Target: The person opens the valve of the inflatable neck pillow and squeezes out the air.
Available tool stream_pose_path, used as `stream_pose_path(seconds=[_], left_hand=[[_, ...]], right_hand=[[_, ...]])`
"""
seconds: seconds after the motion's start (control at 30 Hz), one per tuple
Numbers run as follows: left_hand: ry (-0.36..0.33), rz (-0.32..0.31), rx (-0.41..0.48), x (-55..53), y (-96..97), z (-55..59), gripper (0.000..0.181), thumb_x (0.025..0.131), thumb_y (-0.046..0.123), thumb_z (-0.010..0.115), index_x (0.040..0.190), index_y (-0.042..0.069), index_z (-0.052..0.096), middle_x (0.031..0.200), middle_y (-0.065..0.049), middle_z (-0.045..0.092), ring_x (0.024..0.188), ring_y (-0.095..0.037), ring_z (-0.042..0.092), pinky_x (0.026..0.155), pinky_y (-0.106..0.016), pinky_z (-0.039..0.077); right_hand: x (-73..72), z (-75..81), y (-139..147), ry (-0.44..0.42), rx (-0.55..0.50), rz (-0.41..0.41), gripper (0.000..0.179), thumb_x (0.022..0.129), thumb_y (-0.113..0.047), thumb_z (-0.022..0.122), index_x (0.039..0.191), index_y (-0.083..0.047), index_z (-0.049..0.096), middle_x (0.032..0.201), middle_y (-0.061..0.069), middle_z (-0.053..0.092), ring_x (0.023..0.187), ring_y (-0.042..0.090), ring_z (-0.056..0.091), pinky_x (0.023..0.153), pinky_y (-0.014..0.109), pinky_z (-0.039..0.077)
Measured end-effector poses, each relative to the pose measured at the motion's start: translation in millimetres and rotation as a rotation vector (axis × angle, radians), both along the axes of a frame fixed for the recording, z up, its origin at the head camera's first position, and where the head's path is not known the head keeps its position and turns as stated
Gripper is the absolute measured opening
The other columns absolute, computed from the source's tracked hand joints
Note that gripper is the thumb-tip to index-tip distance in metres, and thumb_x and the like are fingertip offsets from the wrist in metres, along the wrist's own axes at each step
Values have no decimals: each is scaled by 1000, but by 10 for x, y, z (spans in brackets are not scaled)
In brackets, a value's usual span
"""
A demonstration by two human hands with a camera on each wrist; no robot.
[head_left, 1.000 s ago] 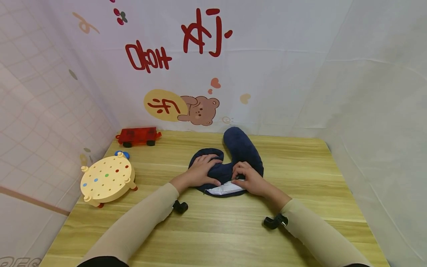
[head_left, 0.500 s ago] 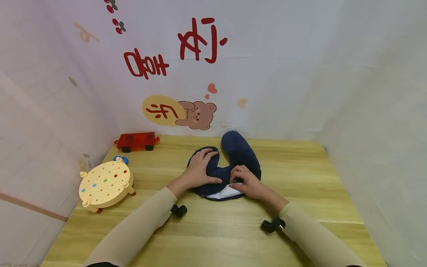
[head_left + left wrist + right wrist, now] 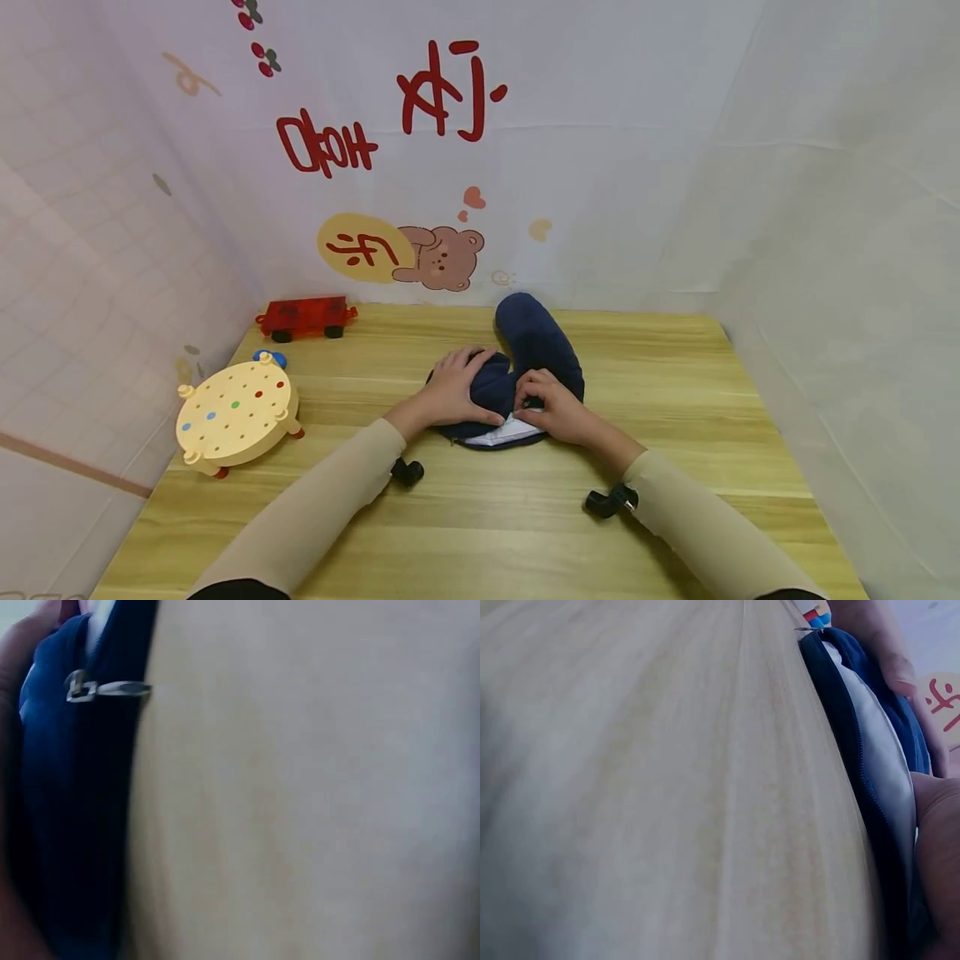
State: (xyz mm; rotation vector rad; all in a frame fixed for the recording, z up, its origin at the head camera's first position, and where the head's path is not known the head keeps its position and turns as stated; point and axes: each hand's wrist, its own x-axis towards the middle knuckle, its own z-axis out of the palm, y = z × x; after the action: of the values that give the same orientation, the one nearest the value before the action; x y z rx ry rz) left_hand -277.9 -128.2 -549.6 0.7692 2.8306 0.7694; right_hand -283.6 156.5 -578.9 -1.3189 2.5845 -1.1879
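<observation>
A navy U-shaped neck pillow lies on the table, its zipped seam gaping toward me to show white lining. My left hand grips the pillow's left arm, fingers over its far side and thumb on the near side by the opening. Beside the gap, my right hand pinches the edge of the cover with thumb and curled fingers. In the left wrist view a metal zipper pull hangs at the seam's left end. Zipper teeth run along the lower edge in the right wrist view.
On the left of the wooden table stands a round cream pegged toy with coloured dots. Behind it are a small blue object and a red toy wagon. White printed cloth walls border the back and sides.
My left hand has shifted slightly right and nearer, bending the pillow's left arm inward so the U's gap narrows. The right hand keeps its pinch at the opening. The head view has tilted slightly.
</observation>
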Motion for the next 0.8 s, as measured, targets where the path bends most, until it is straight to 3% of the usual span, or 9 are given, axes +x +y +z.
stream_pose_path(seconds=[0.27,0.8], left_hand=[[108,-21,-91,37,27,-70,112,81,85,80,172,35,37,162,-5,43,146,-32,42,119,-63,34],[72,-21,-30,-17,41,-116,99,83,76,85,162,29,50,155,-2,51,143,-30,46,121,-62,32]], right_hand=[[-6,-22,-2,5,1,-7,23,96,-11,88,97,-27,71,118,-8,64,113,19,54,100,43,49],[-2,-8,-8,-2,5,-9,22,97,-9,87,97,-25,71,118,-7,64,114,19,54,102,44,49]])
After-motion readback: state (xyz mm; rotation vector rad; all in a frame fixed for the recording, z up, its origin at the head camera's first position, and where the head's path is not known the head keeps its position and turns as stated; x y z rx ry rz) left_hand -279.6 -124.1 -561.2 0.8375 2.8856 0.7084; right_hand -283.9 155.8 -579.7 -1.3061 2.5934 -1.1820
